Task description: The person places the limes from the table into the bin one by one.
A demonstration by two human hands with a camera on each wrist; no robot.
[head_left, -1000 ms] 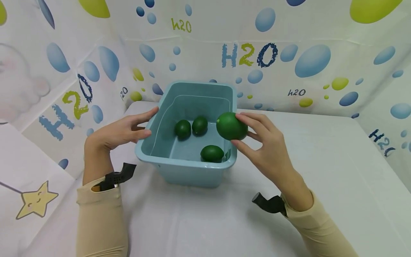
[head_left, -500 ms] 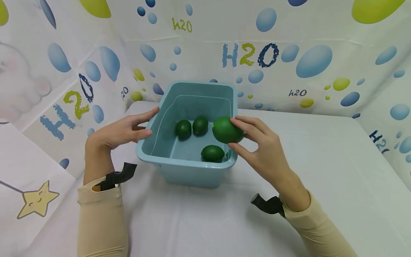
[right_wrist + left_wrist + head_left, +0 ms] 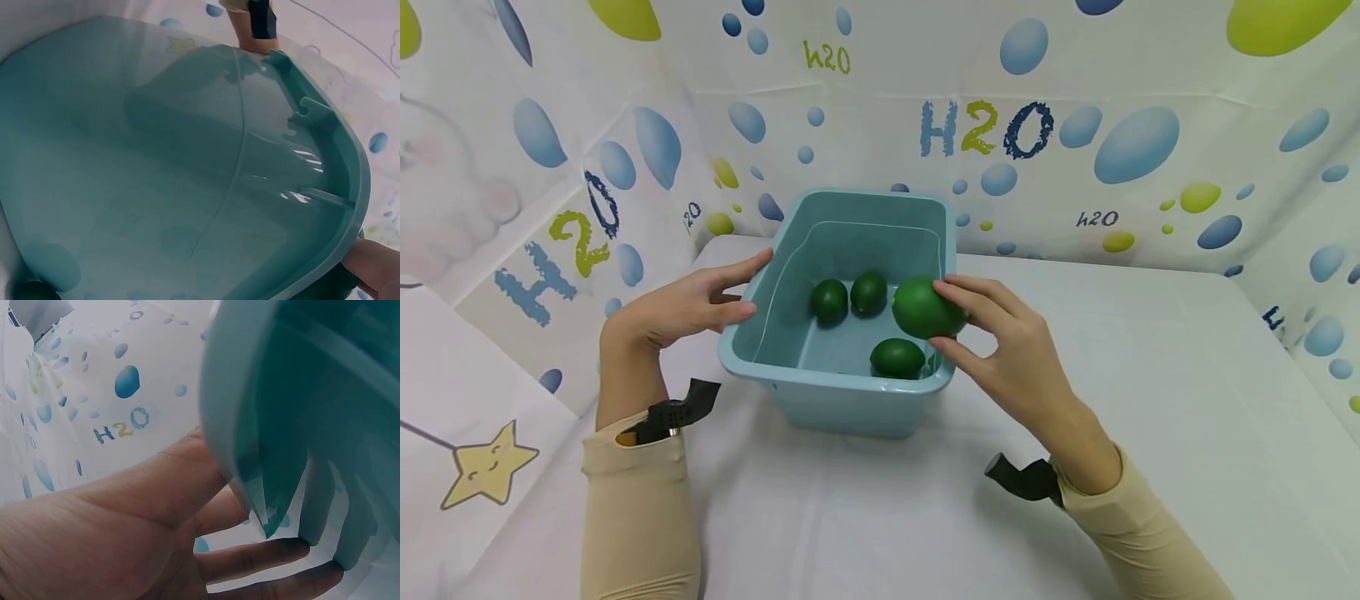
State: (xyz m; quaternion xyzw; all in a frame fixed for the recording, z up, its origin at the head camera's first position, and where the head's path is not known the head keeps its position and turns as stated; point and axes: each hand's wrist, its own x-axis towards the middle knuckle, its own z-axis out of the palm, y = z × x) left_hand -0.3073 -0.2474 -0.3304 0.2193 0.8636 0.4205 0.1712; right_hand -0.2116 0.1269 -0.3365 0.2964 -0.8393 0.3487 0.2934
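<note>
A light blue plastic basin (image 3: 842, 408) stands tilted toward me in the head view. Inside it lie a lime (image 3: 828, 301) at left, another lime (image 3: 868, 293) beside it and a third lime (image 3: 898, 358) near the front. Thumb and fingers of my right hand (image 3: 1015, 350) pinch a larger-looking green lime (image 3: 925, 307) over the basin's right rim. At the left rim, my left hand (image 3: 681, 307) touches the basin's outer side with extended fingers. The left wrist view shows those fingertips (image 3: 294, 549) against the outer wall. In the right wrist view, the held lime (image 3: 325, 286) is mostly hidden behind the rim.
A white cloth (image 3: 1120, 400) covers the table. Printed curtains (image 3: 880, 125) with blue and green drops hang behind and at both sides. Black camera mounts sit on the left wrist (image 3: 673, 408) and the right wrist (image 3: 1022, 479).
My right hand has moved left and slightly down with the lime, farther over the basin. The left hand and the limes inside the basin have stayed in place.
</note>
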